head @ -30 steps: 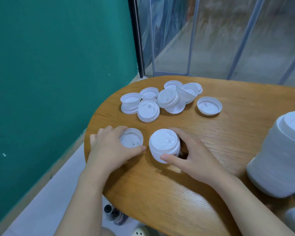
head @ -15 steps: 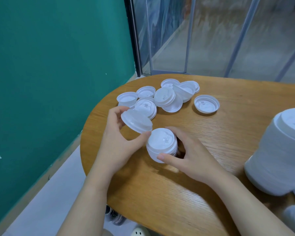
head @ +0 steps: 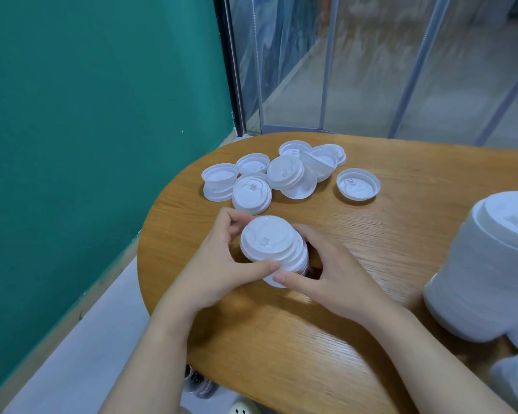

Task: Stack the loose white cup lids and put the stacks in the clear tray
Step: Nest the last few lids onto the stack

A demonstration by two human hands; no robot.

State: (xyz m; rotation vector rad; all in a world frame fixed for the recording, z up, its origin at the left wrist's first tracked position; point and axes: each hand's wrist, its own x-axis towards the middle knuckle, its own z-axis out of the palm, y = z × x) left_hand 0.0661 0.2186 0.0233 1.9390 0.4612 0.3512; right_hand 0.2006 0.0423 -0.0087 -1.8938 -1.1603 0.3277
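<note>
White plastic cup lids are the subject here, seen from a head-worn camera looking down at a rounded wooden counter [head: 356, 294] set beside a teal wall [head: 87, 130]. Near the middle of the counter, both hands close around a short stack of lids [head: 274, 249], which leans a little toward the right. The left hand [head: 213, 273] curls round the stack's left side, its thumb lying across the near edge and its fingers reaching behind the top lid [head: 265, 238]. The right hand [head: 326, 276] cups the lower right side, its thumb touching the near base just beside the left thumb. Each grip is clamped on the stack, which is upright apart from that lean.

Beyond the hands, toward the far edge of the counter, lies the pile of loose lids [head: 281, 177], some face up, some overturned, several overlapping. One single lid [head: 358, 184] sits alone, hollow side up, to the right of the pile. The pile lies straight ahead and slightly left of the stack, so the left hand appears the nearer one for fetching the next lid, while the right could steady the stack.

At the right edge, a tall white column of nested lids [head: 491, 264] is blurred. No clear tray can be made out.
</note>
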